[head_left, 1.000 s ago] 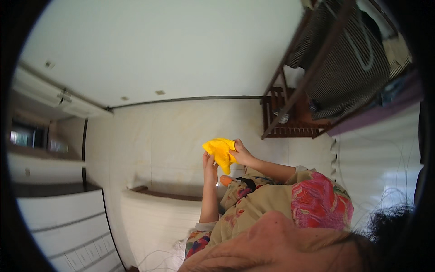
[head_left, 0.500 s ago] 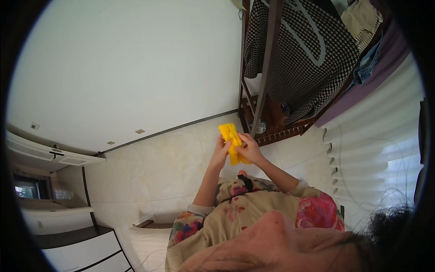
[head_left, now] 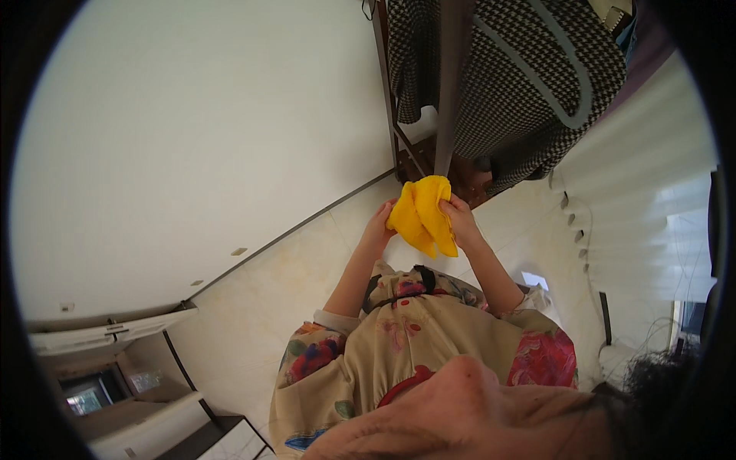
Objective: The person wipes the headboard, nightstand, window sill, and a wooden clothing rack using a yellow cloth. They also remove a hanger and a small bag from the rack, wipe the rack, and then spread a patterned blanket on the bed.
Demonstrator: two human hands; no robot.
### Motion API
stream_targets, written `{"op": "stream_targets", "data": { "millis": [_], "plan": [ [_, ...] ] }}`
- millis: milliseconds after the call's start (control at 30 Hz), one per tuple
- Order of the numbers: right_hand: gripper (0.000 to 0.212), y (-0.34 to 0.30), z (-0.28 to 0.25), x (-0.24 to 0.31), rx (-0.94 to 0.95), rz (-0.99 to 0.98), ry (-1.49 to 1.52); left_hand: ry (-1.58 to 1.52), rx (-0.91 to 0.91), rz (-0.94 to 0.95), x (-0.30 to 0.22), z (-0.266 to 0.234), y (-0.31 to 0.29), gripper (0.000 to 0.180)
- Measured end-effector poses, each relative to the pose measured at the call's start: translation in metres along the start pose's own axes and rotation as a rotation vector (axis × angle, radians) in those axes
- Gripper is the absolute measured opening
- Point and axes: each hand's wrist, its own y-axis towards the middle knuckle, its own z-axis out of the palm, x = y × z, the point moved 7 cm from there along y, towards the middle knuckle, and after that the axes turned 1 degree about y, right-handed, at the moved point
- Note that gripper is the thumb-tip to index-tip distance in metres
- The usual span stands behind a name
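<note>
A bright yellow cloth (head_left: 422, 216) is stretched out between my two hands, in front of my waist. My left hand (head_left: 379, 222) grips its left edge, fingers closed on the fabric. On the opposite side my right hand (head_left: 461, 221) pinches the upper right edge, thumb toward the face of the cloth. A fold runs down the middle, and the lower corners hang free. Some fingertips of both hands are hidden behind the fabric.
Ahead and to the right stands a dark wooden clothes rack (head_left: 448, 92) with a black-and-white houndstooth garment (head_left: 521, 92) hanging on it. A white wall (head_left: 192, 138) fills the left. White curtains (head_left: 652, 192) hang at right, and a cabinet (head_left: 146, 429) stands lower left.
The cloth has gone from bunched up to spread wider, and my hands have moved apart. My view has turned and shifted closer to the rack.
</note>
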Motion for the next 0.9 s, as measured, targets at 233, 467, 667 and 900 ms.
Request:
{"op": "stream_targets", "data": {
  "millis": [233,467,667,900],
  "plan": [
    [0.029,0.058,0.047,-0.012,-0.168,-0.076,-0.264,0.403,0.093,-0.213,-0.004,-0.072,0.047,0.051],
    [0.036,0.137,0.021,0.034,-0.689,-0.345,-1.162,0.328,0.069,-0.149,-0.016,-0.131,0.128,0.035],
    [0.054,0.209,0.020,0.038,-1.002,-0.324,-1.662,0.472,0.116,-0.215,-0.006,-0.106,0.231,0.039],
    [0.068,0.200,-0.003,-0.072,-0.476,0.061,-1.578,0.834,-0.131,-0.287,0.037,-0.156,0.261,0.057]
  ]
}}
